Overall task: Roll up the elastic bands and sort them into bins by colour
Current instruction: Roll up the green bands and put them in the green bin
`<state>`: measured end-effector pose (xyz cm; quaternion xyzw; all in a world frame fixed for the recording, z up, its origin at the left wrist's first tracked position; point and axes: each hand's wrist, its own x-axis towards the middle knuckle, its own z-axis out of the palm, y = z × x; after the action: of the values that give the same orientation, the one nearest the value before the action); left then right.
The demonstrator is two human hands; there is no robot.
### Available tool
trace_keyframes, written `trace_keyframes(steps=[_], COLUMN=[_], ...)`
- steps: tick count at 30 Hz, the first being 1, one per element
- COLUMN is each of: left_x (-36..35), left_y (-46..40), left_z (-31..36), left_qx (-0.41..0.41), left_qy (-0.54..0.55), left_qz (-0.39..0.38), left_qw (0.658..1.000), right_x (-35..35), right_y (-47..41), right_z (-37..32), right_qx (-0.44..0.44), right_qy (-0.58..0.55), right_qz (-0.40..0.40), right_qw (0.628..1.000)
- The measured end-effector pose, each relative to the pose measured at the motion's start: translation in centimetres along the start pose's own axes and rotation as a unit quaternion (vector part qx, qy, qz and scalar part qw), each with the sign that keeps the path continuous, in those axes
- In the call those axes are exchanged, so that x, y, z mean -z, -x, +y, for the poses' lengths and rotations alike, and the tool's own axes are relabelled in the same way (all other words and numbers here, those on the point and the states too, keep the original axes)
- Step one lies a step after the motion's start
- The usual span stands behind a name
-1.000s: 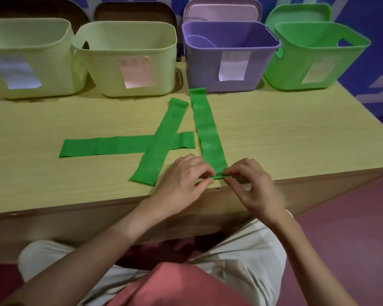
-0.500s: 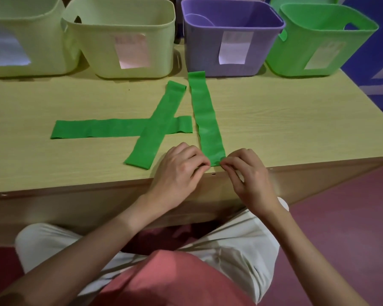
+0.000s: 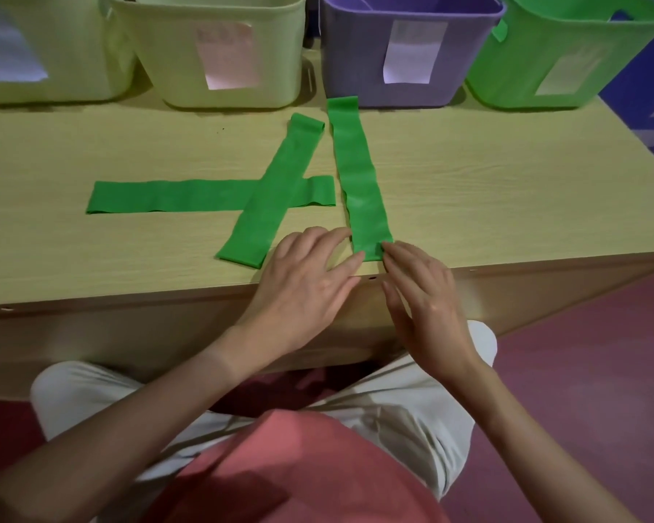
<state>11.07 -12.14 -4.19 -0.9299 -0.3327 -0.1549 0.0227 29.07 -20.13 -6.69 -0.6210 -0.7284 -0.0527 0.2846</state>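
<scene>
- Hands at the near edge of the wooden desk: from my remote seat I see the left hand lying flat with its fingers straight and loosely spread, the fingertips touching the near end of the upright green band.
- My view shows the right hand with fingers straight and close together, its tips meeting the same band's near end from the other side; neither hand pinches or curls round anything.
- That upright green band lies flat and unrolled, running from the desk's near edge toward the purple bin, its far end just short of the bin's front wall.
- Just to its left, a slanted green band lies across a sideways green band, the two overlapping near the sideways band's right end.
- Four bins line the far side of the desk: two pale yellow-green bins on the left, then the purple bin, then a green bin on the right, each with a paper label on its front; I cannot read the labels.
- Below the desk edge, I see the person's pink top and light trousers over a reddish floor.
</scene>
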Motion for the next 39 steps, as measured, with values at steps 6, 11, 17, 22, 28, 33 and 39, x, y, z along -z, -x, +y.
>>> trace_keyframes(steps=[6, 11, 17, 22, 28, 33, 39], left_x=[0.8, 1.7, 1.5, 1.3, 1.4, 1.6, 1.1], left_y=[0.1, -0.2, -0.5, -0.8, -1.5, -2.4, -4.1], left_z=[0.7, 1.2, 1.8, 1.9, 1.5, 0.5, -1.3], left_qx=[0.022, 0.04, 0.065, 0.071, 0.081, 0.082, 0.051], left_qy=[-0.034, -0.049, -0.043, -0.045, -0.049, -0.043, 0.111], left_qz=[-0.046, -0.077, -0.085, -0.083, -0.107, -0.112, -0.001], left_qw=[0.998, 0.995, 0.993, 0.993, 0.99, 0.989, 0.992], right_x=[-0.2, 0.3, 0.4, 0.5, 0.3, 0.4, 0.2], right_y=[0.0, -0.5, -1.2, -1.7, -2.5, -3.1, -3.5], right_z=[-0.6, -0.4, -0.4, -0.3, 0.5, 1.0, 1.2], right_qx=[-0.012, -0.017, -0.043, -0.045, -0.047, -0.051, -0.059], right_qy=[0.022, 0.078, 0.062, 0.03, 0.043, 0.027, 0.018], right_qz=[-0.068, -0.117, -0.145, -0.132, -0.12, -0.12, -0.121], right_qw=[0.997, 0.99, 0.987, 0.99, 0.991, 0.991, 0.991])
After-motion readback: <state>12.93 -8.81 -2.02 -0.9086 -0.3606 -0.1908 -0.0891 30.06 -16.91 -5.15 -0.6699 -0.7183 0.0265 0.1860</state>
